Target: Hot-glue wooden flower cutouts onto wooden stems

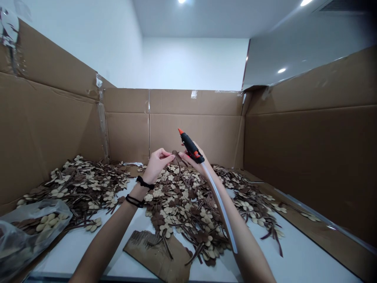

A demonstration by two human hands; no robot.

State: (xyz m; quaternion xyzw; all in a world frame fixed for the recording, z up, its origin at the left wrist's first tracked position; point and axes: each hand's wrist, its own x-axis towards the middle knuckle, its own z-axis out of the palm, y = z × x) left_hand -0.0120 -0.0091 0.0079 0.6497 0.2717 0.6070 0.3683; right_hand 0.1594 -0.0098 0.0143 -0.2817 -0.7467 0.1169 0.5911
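In the middle of the head view, my left hand (159, 163) is closed, thumb and finger pinching the edge of a small dark brown flower piece (174, 153) with strips hanging from it. My right hand (196, 159) holds a black and orange glue gun (190, 145), its orange nozzle tilted up and to the left. A long clear glue stick (219, 200) trails from its back end along my right forearm. The right thumb reaches the flower piece from the other side; the remaining right fingers are mostly hidden behind the gun. Below both hands lies a heap of brown and cream flower pieces (182, 192).
Cardboard walls (126, 133) enclose the white table (97, 255) on the left, back and right. More flower pieces (88, 177) are piled at the left. A clear plastic bag (55, 208) with flowers sits front left, and a stained cardboard sheet (159, 257) lies near the front edge.
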